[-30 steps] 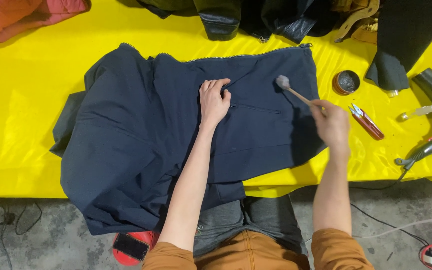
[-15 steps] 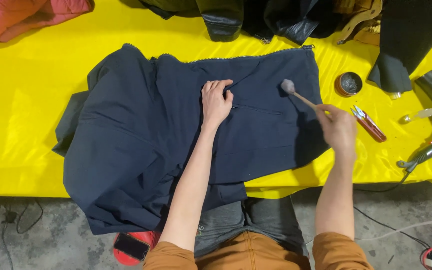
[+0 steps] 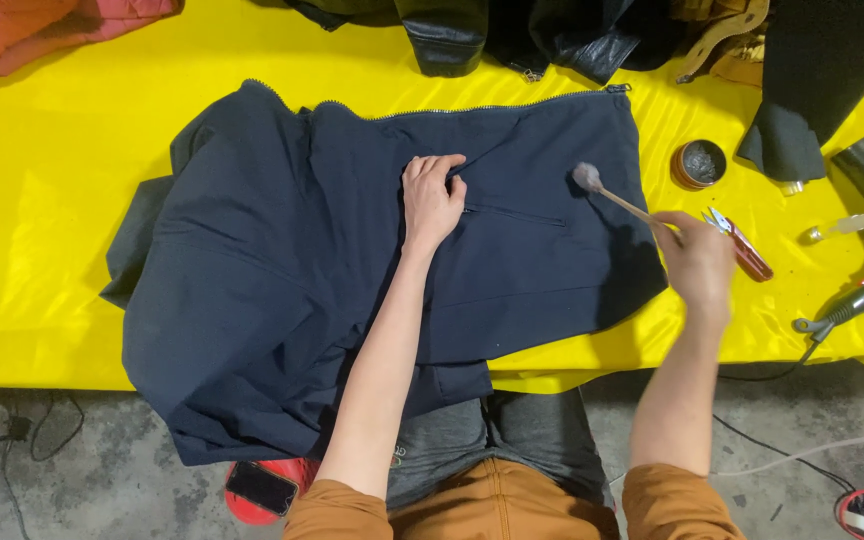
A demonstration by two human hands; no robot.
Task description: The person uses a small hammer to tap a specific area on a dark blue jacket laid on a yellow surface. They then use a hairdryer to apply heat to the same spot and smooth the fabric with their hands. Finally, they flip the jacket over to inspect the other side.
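Yellow table point(image 3: 72, 200): one jacket point(image 3: 282, 280), one brush point(image 3: 602, 192).

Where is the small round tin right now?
In the head view, the round tin sits on the yellow table cover, right of the navy jacket and just above the red-handled snips.

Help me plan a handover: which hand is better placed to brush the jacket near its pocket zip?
Right, probably. The right hand already holds the brush, its head over the jacket; the left hand presses the fabric flat.
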